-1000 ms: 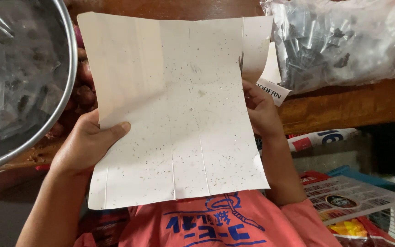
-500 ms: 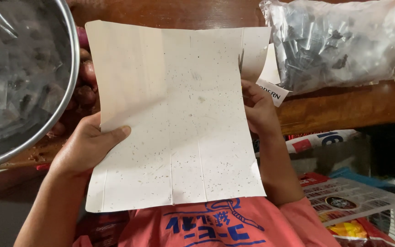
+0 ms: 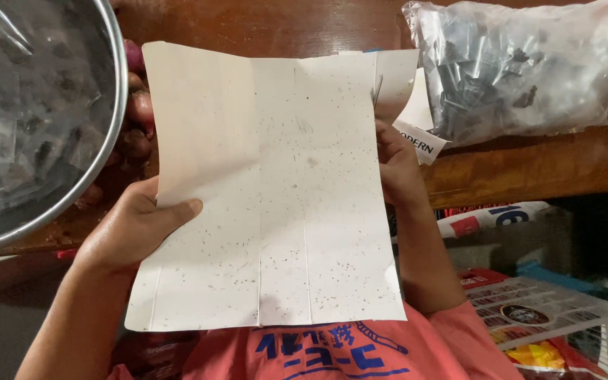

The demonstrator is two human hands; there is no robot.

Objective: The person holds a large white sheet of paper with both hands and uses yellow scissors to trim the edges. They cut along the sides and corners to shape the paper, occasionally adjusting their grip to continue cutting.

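**A:** So what's being held? Middle of the frame there's a flattened cream cardboard sheet with fold creases and dark speckles (image 3: 276, 190), held up over the brown wooden table (image 3: 529, 169).

**B:** Yep. The left hand (image 3: 131, 229) pinches its left edge, thumb on top. The right hand (image 3: 397, 165) is closed on the right edge, fingers mostly hidden behind it.

**A:** How would it handle?

**B:** I'd guess light and thin, fairly stiff, but floppy along those creases. Gripping both side edges looks like the sane way to keep it flat.

**A:** Around it?

**B:** A big shiny steel bowl (image 3: 107, 141) upper left, a clear plastic bag of small dark bits (image 3: 529, 63) upper right.
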